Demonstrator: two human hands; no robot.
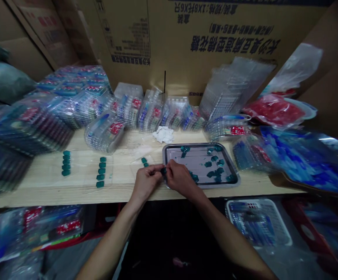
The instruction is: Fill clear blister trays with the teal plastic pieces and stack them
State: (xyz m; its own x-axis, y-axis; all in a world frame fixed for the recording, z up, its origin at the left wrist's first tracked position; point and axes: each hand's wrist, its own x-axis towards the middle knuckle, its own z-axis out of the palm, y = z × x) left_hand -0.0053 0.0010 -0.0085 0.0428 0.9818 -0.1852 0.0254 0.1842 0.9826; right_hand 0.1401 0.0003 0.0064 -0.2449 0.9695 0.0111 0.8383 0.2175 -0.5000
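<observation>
Above the near left corner of a grey metal tray (201, 185), my left hand (146, 181) and my right hand (180, 178) meet with fingertips pinched. Between them is a small dark teal faceted piece (163, 171), mostly covered by the fingers. Several more teal pieces (214, 158) lie scattered in the tray, some partly behind my right hand. Just beyond my left hand, a couple of teal pieces (144, 160) rest on what looks like clear plastic. Farther left, several teal pieces stand in two columns, one outer column (66, 163) and one inner column (100, 171).
Stacked clear plastic packs (105, 130) line the table's back and left side. A crumpled white tissue (163, 134) lies behind the tray. At right are clear trays (230, 89), a red-filled bag (274, 111) and a box of blue packets (305, 155). A white basket (284, 229) sits below.
</observation>
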